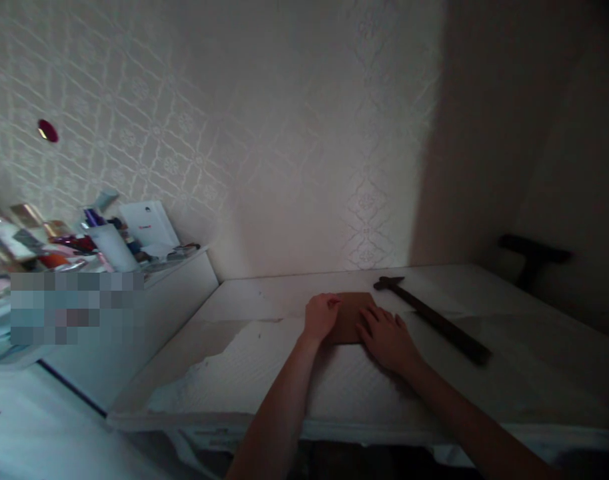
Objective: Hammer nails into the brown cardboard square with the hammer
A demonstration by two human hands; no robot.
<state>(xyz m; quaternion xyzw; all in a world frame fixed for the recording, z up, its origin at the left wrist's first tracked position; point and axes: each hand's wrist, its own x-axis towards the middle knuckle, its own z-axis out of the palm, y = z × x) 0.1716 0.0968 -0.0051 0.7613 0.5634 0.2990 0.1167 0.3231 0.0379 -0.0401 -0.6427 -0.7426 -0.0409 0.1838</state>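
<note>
A flat brown piece of board (352, 319), roughly square, lies on the white tabletop in front of me. My left hand (320, 317) rests at its left edge with the fingers curled and pinched together; what is between them, if anything, is too small or hidden to make out. Across the board's right side lies my right hand (388, 339), fingers spread flat on the surface. Just right of that hand is a hammer (434, 319), its head toward the wall and its dark handle slanting toward the near right.
A pale, torn-edged sheet (224, 373) covers part of the table. At left stands a white cabinet (154, 320) crowded with bottles, including a white one with a purple cap (112, 243), and a white box (149, 223). A dark T-shaped object (532, 252) stands beyond the table's right side.
</note>
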